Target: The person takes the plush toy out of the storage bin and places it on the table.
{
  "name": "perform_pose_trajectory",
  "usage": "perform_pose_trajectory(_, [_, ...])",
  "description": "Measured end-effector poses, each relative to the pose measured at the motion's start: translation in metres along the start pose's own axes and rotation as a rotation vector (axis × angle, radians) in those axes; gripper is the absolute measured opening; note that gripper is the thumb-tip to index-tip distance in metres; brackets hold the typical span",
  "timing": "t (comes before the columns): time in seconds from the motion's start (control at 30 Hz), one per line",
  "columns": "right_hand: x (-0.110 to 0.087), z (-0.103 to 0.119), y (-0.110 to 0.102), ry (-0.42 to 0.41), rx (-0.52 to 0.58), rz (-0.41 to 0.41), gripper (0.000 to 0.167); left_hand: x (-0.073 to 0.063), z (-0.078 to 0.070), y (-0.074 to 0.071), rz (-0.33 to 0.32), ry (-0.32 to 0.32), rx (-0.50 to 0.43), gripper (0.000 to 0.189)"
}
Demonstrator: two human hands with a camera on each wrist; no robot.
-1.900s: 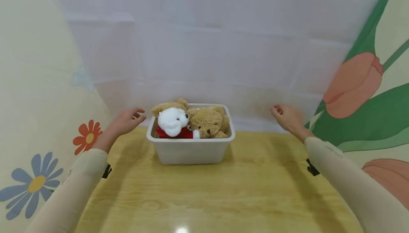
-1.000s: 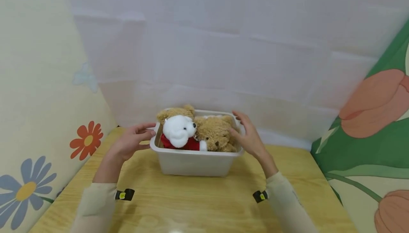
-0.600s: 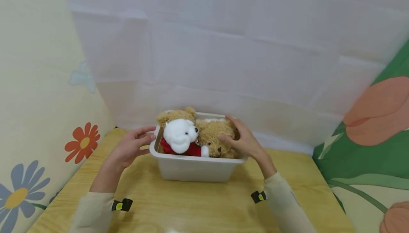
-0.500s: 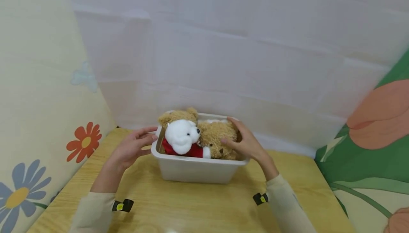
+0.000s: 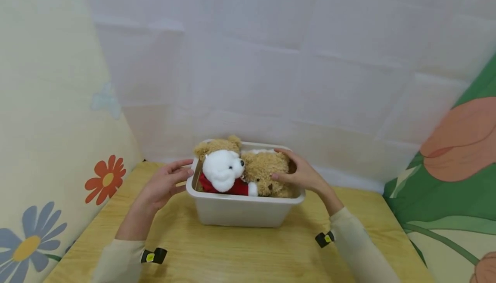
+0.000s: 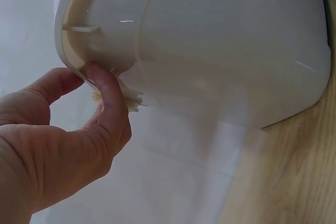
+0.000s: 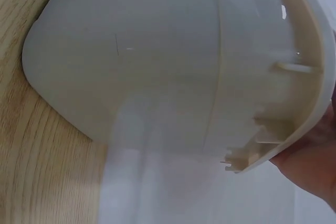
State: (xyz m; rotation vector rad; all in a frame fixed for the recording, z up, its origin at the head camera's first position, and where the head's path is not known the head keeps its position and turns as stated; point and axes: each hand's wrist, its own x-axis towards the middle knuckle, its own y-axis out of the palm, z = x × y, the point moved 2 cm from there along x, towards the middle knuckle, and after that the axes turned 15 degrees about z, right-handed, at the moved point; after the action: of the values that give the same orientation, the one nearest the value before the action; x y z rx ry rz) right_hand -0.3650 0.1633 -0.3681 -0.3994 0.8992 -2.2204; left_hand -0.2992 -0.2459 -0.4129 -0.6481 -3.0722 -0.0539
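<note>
A white plastic bin (image 5: 244, 214) stands on the table with plush toys in it. On its left side lies a white-faced plush toy (image 5: 221, 170) in red, with brown fur and an ear above it. To the right is a curly brown teddy bear (image 5: 261, 169), face tipped down. My left hand (image 5: 164, 184) pinches the bin's left rim (image 6: 71, 51) between thumb and finger. My right hand (image 5: 304, 175) reaches over the right rim (image 7: 315, 93). Its thumb lies on the teddy bear's head and its fingers curl behind it; the fingertips are partly hidden.
The wood-grain table (image 5: 232, 257) runs in front of the bin. Close behind hangs a white cloth (image 5: 248, 80). Printed floral panels rise at left (image 5: 50, 145) and right (image 5: 457, 209). Each wrist carries a small black camera mount.
Both hands have come inward from wide apart to the bin. The left settled at the left rim; the right went over the right rim onto the teddy bear. The head view shifted slightly.
</note>
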Motion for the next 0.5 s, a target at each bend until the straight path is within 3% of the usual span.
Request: perform_pose_trajectory(0.5, [0.0044, 0.0006, 0.0012, -0.040, 0.029, 0.008, 0.081, -0.0009, -0.0011, 0.0032, -0.062, -0.014, 0.013, 0.060])
